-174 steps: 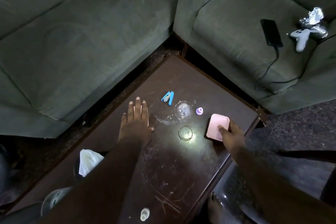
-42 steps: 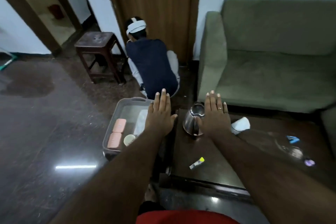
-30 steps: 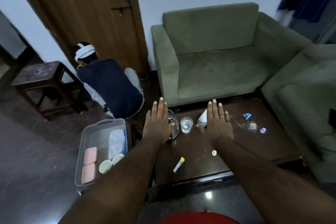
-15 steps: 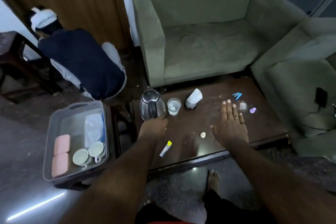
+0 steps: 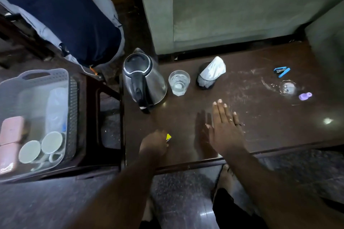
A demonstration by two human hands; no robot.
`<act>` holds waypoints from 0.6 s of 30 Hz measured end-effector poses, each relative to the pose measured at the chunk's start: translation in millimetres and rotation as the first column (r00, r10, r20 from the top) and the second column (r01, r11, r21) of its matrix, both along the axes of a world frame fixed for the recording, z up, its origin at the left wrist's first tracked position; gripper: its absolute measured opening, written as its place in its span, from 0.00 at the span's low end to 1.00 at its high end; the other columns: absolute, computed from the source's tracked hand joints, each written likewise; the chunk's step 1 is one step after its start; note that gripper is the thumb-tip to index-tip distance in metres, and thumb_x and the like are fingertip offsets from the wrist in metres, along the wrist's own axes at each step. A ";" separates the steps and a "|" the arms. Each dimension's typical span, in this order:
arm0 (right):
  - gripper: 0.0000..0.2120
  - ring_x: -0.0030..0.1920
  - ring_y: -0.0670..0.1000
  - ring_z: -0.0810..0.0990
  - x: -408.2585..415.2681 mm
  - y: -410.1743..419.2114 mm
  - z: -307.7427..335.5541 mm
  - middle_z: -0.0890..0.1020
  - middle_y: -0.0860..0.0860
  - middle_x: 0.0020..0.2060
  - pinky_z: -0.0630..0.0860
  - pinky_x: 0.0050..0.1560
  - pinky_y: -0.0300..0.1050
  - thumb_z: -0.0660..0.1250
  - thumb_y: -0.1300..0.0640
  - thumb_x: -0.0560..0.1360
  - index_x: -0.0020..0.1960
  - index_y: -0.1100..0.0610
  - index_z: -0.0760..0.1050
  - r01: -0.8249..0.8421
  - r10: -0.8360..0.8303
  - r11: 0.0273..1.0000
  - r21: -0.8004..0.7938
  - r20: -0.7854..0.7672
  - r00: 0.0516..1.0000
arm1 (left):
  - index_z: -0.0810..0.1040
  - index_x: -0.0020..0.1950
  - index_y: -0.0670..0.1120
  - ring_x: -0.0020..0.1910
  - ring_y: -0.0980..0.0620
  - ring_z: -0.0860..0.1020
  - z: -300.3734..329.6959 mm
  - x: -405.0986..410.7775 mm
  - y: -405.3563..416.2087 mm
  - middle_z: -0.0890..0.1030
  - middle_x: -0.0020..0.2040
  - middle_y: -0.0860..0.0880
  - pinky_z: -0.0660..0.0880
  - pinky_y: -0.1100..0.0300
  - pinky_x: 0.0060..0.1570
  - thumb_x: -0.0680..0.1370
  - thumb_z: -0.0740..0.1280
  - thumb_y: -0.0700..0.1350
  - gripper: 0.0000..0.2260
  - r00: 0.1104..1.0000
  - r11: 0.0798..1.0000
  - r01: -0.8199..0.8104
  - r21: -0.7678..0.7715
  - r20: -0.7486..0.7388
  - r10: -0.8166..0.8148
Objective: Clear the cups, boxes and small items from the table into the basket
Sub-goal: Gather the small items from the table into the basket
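The left hand (image 5: 154,143) has come down since half a second ago and now curls its fingers around the little tube (image 5: 168,137) with the yellow end, near the front edge of the table (image 5: 260,126). The right hand (image 5: 224,126) still lies flat, fingers straight, just beside it. Farther out stand the kettle (image 5: 144,78) and glass (image 5: 179,82), and the basket (image 5: 37,117) on the left holds two cups (image 5: 40,147) and two pink boxes (image 5: 11,141).
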State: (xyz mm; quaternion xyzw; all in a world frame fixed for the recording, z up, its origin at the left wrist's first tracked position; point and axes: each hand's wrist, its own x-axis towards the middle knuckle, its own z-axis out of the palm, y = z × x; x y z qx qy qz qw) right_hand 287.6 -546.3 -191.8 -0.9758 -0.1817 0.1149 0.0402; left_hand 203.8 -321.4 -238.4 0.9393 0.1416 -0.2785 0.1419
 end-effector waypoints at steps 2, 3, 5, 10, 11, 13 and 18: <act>0.36 0.81 0.56 0.52 13.7 -12.0 -1.4 0.52 0.55 0.81 0.54 0.78 0.58 0.60 0.49 0.79 0.81 0.59 0.50 0.034 -0.034 0.999 0.029 0.007 0.999 | 0.75 0.60 0.48 0.59 0.43 0.77 -2.1 7.5 0.0 0.78 0.60 0.45 0.73 0.52 0.55 0.77 0.66 0.48 0.13 0.999 1.000 0.019 -0.010 -0.035 -0.019; 0.36 0.81 0.55 0.52 23.2 -21.8 -0.3 0.52 0.55 0.81 0.54 0.78 0.57 0.61 0.50 0.78 0.81 0.59 0.51 0.069 -0.070 0.997 0.040 0.013 0.997 | 0.75 0.61 0.48 0.60 0.43 0.76 -1.5 14.3 -1.2 0.78 0.61 0.45 0.72 0.53 0.56 0.77 0.66 0.48 0.13 0.997 0.999 0.046 -0.017 -0.061 -0.047; 0.36 0.81 0.55 0.52 47.5 -47.1 4.2 0.52 0.55 0.81 0.54 0.78 0.56 0.61 0.50 0.78 0.81 0.59 0.51 0.145 -0.146 0.989 0.040 0.031 0.989 | 0.77 0.58 0.47 0.60 0.43 0.77 6.2 35.4 -7.7 0.79 0.59 0.45 0.74 0.53 0.57 0.76 0.66 0.46 0.12 0.993 0.995 0.079 -0.055 -0.079 -0.083; 0.35 0.81 0.55 0.51 127.3 -118.1 14.0 0.50 0.55 0.81 0.54 0.79 0.54 0.59 0.50 0.79 0.81 0.57 0.50 0.291 -0.290 0.956 -0.037 0.042 0.956 | 0.76 0.58 0.46 0.58 0.42 0.79 36.9 102.5 -53.1 0.81 0.57 0.45 0.74 0.54 0.55 0.76 0.67 0.47 0.12 0.995 0.985 0.094 -0.146 -0.004 -0.096; 0.33 0.81 0.55 0.52 145.6 -128.4 14.3 0.50 0.54 0.81 0.54 0.78 0.54 0.58 0.52 0.79 0.81 0.57 0.50 0.298 -0.296 0.953 -0.050 0.045 0.954 | 0.76 0.58 0.46 0.58 0.42 0.79 41.7 113.9 -63.3 0.82 0.57 0.44 0.74 0.55 0.55 0.76 0.67 0.47 0.11 0.996 0.982 0.093 -0.165 0.030 -0.089; 0.30 0.80 0.56 0.53 187.5 -151.5 13.0 0.49 0.53 0.81 0.55 0.78 0.55 0.54 0.54 0.80 0.81 0.55 0.50 0.310 -0.305 0.946 -0.092 0.065 0.950 | 0.76 0.57 0.46 0.58 0.43 0.79 44.1 139.6 -83.3 0.82 0.56 0.45 0.73 0.55 0.55 0.77 0.66 0.46 0.09 0.990 0.966 0.107 -0.234 0.112 -0.082; 0.33 0.80 0.57 0.53 278.2 -184.8 -1.6 0.49 0.50 0.81 0.55 0.77 0.63 0.62 0.59 0.79 0.80 0.45 0.54 0.225 -0.223 0.956 -0.187 0.031 0.974 | 0.73 0.55 0.47 0.51 0.49 0.79 37.1 185.2 -101.5 0.81 0.49 0.49 0.74 0.53 0.53 0.77 0.68 0.50 0.11 0.983 0.920 0.099 -0.380 0.178 -0.033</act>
